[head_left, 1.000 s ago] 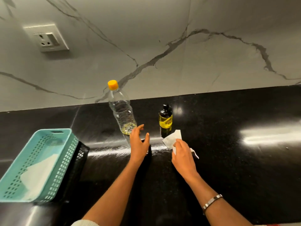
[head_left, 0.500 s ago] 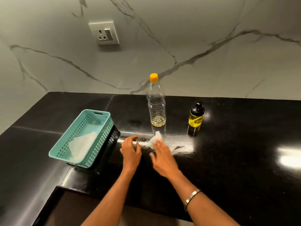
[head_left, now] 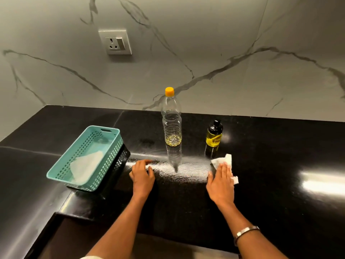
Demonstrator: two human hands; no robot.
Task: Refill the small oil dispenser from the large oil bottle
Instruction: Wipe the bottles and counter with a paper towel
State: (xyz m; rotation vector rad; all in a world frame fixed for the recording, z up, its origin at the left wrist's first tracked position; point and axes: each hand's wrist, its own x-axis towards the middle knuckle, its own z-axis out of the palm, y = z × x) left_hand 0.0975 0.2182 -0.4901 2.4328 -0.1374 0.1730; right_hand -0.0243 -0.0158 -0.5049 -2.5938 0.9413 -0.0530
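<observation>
Two hands on the counter (head_left: pixel 280 165): right hand (head_left: pixel 221 182) flat over tissue (head_left: pixel 222 160).

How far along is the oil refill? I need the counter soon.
Pouring looks done: the large oil bottle stands capped with only a little oil at its bottom, and the small dispenser is closed and shows yellow oil. In hand is cleanup: the right hand presses a white tissue flat on the smeared black counter, while the left hand rests nearby. Left: clearing the streaks and the tissue.

Dim warm light, countertop (head_left: pixel 280 146) glare, perhaps wide-angle edge bending
</observation>
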